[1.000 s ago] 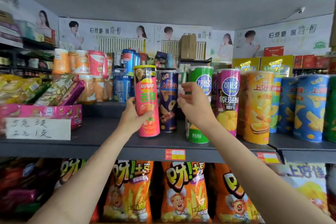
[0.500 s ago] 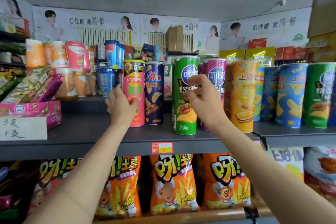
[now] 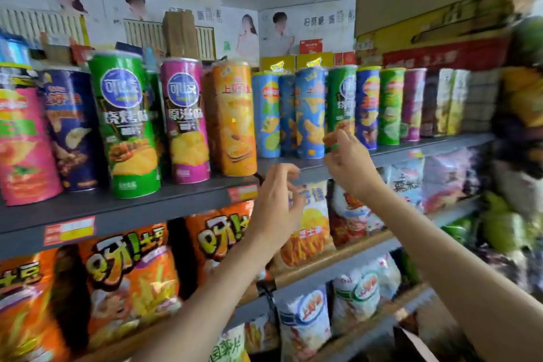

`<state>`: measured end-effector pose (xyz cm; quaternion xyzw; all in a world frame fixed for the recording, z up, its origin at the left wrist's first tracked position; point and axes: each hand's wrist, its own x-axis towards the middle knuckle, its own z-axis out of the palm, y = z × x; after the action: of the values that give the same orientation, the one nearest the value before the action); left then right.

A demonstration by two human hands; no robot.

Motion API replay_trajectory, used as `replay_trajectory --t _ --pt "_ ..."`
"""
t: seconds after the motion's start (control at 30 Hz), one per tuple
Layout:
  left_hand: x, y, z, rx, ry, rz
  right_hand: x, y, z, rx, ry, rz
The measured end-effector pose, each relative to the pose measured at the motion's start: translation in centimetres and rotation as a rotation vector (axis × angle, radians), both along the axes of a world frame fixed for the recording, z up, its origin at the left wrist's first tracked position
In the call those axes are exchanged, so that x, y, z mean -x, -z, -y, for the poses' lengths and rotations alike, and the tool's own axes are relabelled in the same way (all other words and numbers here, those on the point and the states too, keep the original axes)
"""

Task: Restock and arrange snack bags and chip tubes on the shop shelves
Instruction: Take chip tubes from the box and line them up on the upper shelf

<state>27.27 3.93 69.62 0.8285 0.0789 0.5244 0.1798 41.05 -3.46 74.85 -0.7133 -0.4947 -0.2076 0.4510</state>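
Chip tubes (image 3: 126,123) were seen ranked upright on the shelf (image 3: 147,203); both hands (image 3: 276,209) were raised empty, loosely curled, rightward tubes apparently left unstraightened

Chip tubes (image 3: 126,123) are stood upright in a row on the grey shelf (image 3: 117,209), with snack bags (image 3: 129,282) hung below. The left hand (image 3: 273,209) is raised with fingers loosely curled, holding nothing; the right hand (image 3: 349,161) is held at a green tube (image 3: 340,103), contact blurred.
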Motion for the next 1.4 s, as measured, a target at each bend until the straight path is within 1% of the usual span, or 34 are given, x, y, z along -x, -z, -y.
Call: replay_trajectory --t 0.17,0.23,0.3,0.37,0.43,0.53,0.63,0.67,0.77,0.83,0.9,1.0,1.07,1.2,1.23,1.3,1.37,1.4 --pt "-12.1 8.3 6.0 0.141 0.155 -0.328 -14.2 7.0 9.2 0.203 0.229 -0.131" --pt "-17.5 11.8 8.4 0.169 0.212 -0.502 -20.4 10.8 12.4 0.314 0.294 -0.191" --pt "-23.2 15.4 10.6 0.248 0.249 -0.687 -26.9 15.1 15.2 0.445 0.318 -0.239" --pt "-29.0 18.9 12.4 0.368 0.265 -0.792 -33.1 20.0 17.4 0.576 0.325 -0.297" --pt "-35.1 23.0 13.6 0.505 0.255 -0.856 -39.0 24.6 19.4 0.69 0.333 -0.365" --pt "-41.6 29.6 15.6 0.643 0.198 -0.99 -45.2 31.6 23.0 0.83 0.345 -0.498" --pt "-45.2 35.2 16.8 0.796 0.159 -1.051 -49.8 38.7 25.5 1.004 0.328 -0.626" --pt "-46.1 36.8 16.9 0.819 0.133 -1.079 -50.9 41.1 26.1 1.049 0.319 -0.655" --pt "-47.9 41.7 16.9 0.807 0.086 -1.169 -53.1 47.6 27.3 1.2 0.27 -0.715" --pt "-49.1 44.2 16.7 0.803 0.058 -1.204 -54.3 51.1 27.7 1.238 0.27 -0.77" --pt "-50.7 46.2 16.4 0.816 0.033 -1.244 -55.9 54.6 27.9 1.275 0.303 -0.777" --pt "-53.2 49.0 16.6 0.839 0.008 -1.284 -58.7 59.7 27.4 1.267 0.353 -0.795" --pt "-54.7 50.9 17.1 0.838 0.01 -1.313 -60.4 62.4 26.7 1.246 0.353 -0.867" --pt "-56.4 54.1 18.2 0.88 -0.003 -1.322 -62.3 66.5 25.1 1.144 0.376 -1.026" --pt "-56.5 54.6 18.4 0.89 -0.004 -1.31 -62.4 66.9 25.0 1.132 0.396 -1.038" --pt "-56.4 55.0 18.7 0.905 0.016 -1.282 -62.9 66.8 25.3 1.192 0.406 -0.983" --pt "-56.5 54.4 19.0 0.882 0.079 -1.245 -64.1 65.5 25.8 1.216 0.304 -0.921" --pt "-56.6 53.8 19.1 0.873 0.122 -1.213 -64.8 64.4 25.8 1.182 0.254 -0.941"
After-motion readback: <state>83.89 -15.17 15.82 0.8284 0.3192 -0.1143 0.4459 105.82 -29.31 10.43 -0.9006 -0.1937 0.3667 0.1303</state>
